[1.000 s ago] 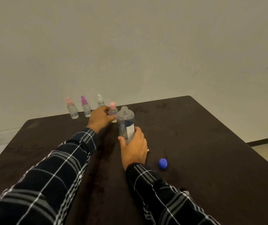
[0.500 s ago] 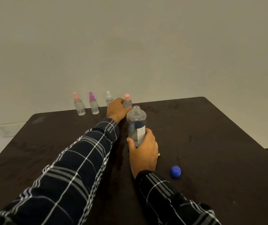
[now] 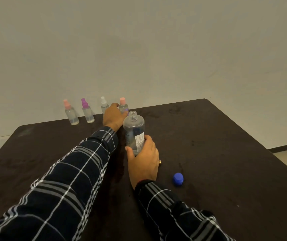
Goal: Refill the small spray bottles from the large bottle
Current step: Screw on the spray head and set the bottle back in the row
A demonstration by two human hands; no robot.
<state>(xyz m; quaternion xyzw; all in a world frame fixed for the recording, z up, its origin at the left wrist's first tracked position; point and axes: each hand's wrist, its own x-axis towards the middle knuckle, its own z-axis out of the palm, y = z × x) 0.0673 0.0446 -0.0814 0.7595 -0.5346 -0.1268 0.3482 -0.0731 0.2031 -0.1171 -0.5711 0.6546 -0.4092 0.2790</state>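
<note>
Counted four small spray bottles in a row along the far left edge of the bench [image 3: 226,153], all upright and with clear bodies. Listed from the left: first spray bottle [image 3: 71,115], pink cap; second spray bottle [image 3: 88,113], purple cap; third spray bottle [image 3: 104,102], white cap, lower body hidden behind the left hand; fourth spray bottle [image 3: 123,106], pink cap. Counted also one large bottle [image 3: 134,131], one blue cap [image 3: 178,179], two hands and one ring [image 3: 159,161] on the right hand.

Found the large bottle upright near the middle of the bench, just in front of the fourth spray bottle. Noted clear plastic, rounded shoulders, a bare threaded neck and a white printed label on the side, with the print too small to read. Could not judge the liquid level.

Found the left hand [image 3: 114,117] extended to the far edge, fingers curled round the body of the fourth spray bottle. Found the right hand [image 3: 143,162] wrapped round the lower part of the large bottle, thumb on its left side. Found the blue cap lying loose on the bench, right of the right hand and apart from it. Noted dark plaid sleeves on both arms.
</note>
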